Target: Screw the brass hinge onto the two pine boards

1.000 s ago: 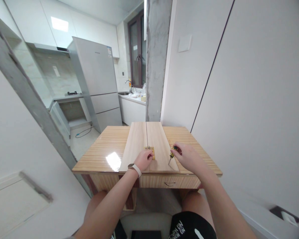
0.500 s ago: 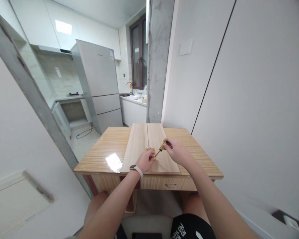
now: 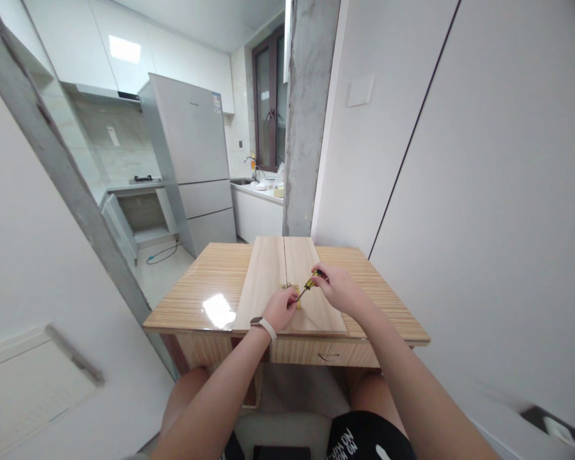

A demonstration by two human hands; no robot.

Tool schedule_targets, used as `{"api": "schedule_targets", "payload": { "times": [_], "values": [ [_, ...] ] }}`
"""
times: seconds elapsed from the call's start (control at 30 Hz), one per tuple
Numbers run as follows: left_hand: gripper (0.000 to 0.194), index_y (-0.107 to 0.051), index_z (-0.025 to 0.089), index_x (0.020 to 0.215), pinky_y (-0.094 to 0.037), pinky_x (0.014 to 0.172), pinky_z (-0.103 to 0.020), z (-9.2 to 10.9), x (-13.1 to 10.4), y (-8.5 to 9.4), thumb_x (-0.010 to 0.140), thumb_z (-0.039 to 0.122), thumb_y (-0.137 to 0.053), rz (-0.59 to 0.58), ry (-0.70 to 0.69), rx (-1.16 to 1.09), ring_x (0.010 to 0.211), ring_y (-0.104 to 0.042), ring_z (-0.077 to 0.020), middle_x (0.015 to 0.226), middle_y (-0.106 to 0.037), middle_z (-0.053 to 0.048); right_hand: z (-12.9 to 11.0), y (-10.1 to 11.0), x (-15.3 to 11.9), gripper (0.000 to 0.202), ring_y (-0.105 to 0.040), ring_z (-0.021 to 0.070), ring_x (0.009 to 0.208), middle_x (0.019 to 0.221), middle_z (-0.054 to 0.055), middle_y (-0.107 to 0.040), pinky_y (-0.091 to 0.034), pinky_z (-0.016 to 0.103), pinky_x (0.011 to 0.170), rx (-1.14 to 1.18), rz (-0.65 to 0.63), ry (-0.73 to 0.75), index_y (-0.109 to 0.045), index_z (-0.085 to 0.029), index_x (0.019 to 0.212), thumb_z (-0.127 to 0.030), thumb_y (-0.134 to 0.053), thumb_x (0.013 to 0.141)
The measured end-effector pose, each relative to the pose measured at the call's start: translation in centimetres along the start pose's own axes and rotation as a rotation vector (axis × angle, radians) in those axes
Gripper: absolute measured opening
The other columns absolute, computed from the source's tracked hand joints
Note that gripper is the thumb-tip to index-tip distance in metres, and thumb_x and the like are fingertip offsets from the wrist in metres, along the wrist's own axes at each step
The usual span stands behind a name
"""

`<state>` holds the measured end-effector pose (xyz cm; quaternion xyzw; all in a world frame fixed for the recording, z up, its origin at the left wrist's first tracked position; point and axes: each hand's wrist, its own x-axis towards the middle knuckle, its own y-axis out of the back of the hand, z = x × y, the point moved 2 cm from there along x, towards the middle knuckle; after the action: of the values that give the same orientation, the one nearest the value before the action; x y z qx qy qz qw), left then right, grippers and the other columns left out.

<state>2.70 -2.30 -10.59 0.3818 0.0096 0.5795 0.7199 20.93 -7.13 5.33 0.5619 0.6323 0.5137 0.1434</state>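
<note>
Two pale wooden boards point(image 3: 261, 275) lie side by side on the table, a thin dark seam between them. A brass-coloured metal fitting point(image 3: 298, 305) rests across them near the seam. My right hand point(image 3: 333, 284) grips a yellow-and-black screwdriver point(image 3: 310, 282), its shaft slanting down to the left toward the fitting. My left hand point(image 3: 282, 308), with a watch on the wrist, has its fingers pinched together at the fitting, beside the screwdriver's tip. Whatever those fingertips hold is too small and hidden to name.
The glossy striped wooden table point(image 3: 191, 300) has a drawer with a handle point(image 3: 328, 356) at its front. My knees are under it. Behind stand a grey fridge point(image 3: 199, 140) and a sink counter; a white wall rises at the right.
The screwdriver's tip has shifted very slightly up and to the left. Both hands keep nearly the same places and grips; the view has moved a little.
</note>
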Motion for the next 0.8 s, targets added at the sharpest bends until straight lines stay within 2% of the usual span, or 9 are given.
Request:
{"api": "schedule_targets", "payload": {
  "times": [0.27, 0.37, 0.43, 0.5, 0.57, 0.7, 0.8],
  "values": [
    [0.022, -0.066, 0.019, 0.102, -0.053, 0.080, -0.031, 0.2, 0.0, 0.0, 0.084, 0.008, -0.062, 0.008, 0.003, 0.001, 0.085, -0.067, -0.0178, 0.091, -0.069, -0.005, 0.3, 0.0, 1.9, 0.027, -0.064, 0.0186, 0.100, 0.109, 0.007, -0.072, -0.044, 0.029, 0.085, 0.067, -0.127, 0.080, -0.064, -0.021, 0.114, -0.012, -0.049, 0.094],
    [0.021, -0.066, 0.019, 0.100, -0.053, 0.079, -0.031, 0.4, 0.1, 0.1, 0.083, 0.007, -0.063, 0.009, 0.007, 0.009, 0.084, -0.066, -0.0177, 0.089, -0.069, -0.005, 0.1, -0.3, 3.0, 0.026, -0.064, 0.0177, 0.095, 0.104, 0.006, -0.071, -0.043, 0.028, 0.081, 0.031, -0.157, 0.093, -0.063, -0.021, 0.111, -0.010, -0.048, 0.093],
    [0.021, -0.066, 0.019, 0.099, -0.053, 0.078, -0.030, 0.6, 0.1, 0.2, 0.083, 0.006, -0.063, 0.001, 0.016, 0.010, 0.083, -0.067, -0.0174, 0.089, -0.070, -0.005, -0.2, -0.5, 3.7, 0.021, -0.063, 0.0179, 0.090, 0.099, 0.006, -0.071, -0.041, 0.027, 0.077, -0.033, -0.152, 0.078, -0.063, -0.020, 0.109, -0.012, -0.051, 0.095],
    [0.022, -0.065, 0.019, 0.100, -0.053, 0.078, -0.030, 0.7, 0.1, 0.3, 0.083, 0.006, -0.062, -0.009, 0.023, -0.001, 0.083, -0.067, -0.0171, 0.090, -0.071, -0.004, -0.7, -0.7, 4.2, 0.012, -0.063, 0.0189, 0.087, 0.095, 0.007, -0.072, -0.039, 0.027, 0.073, -0.112, -0.142, 0.053, -0.064, -0.019, 0.104, -0.022, -0.055, 0.097],
    [0.025, -0.065, 0.019, 0.104, -0.054, 0.079, -0.030, 0.9, 0.0, 0.5, 0.083, 0.006, -0.062, -0.030, 0.032, -0.026, 0.083, -0.068, -0.0167, 0.089, -0.071, -0.004, -1.3, -0.8, 4.6, 0.015, -0.064, 0.0194, 0.086, 0.094, 0.008, -0.072, -0.038, 0.027, 0.071, -0.176, -0.136, 0.034, -0.064, -0.018, 0.101, -0.031, -0.056, 0.099],
    [0.044, -0.059, 0.020, 0.123, -0.056, 0.082, -0.032, 1.9, 0.1, 1.6, 0.081, 0.011, -0.069, -0.031, 0.031, -0.079, 0.089, -0.069, -0.0172, 0.098, -0.071, -0.005, -1.9, -1.1, 4.6, 0.023, -0.064, 0.0197, 0.088, 0.097, 0.009, -0.073, -0.037, 0.026, 0.072, -0.234, -0.115, 0.016, -0.065, -0.018, 0.101, -0.039, -0.056, 0.100],
    [0.069, -0.047, 0.022, 0.141, -0.057, 0.086, -0.035, 4.1, 0.7, 3.3, 0.079, 0.017, -0.077, 0.115, -0.012, -0.101, 0.095, -0.067, -0.0177, 0.114, -0.068, -0.009, -1.7, -1.8, 4.4, 0.029, -0.065, 0.0202, 0.088, 0.096, 0.010, -0.073, -0.038, 0.027, 0.072, -0.240, -0.073, -0.028, -0.066, -0.017, 0.101, -0.043, -0.054, 0.101]
  ]
}}
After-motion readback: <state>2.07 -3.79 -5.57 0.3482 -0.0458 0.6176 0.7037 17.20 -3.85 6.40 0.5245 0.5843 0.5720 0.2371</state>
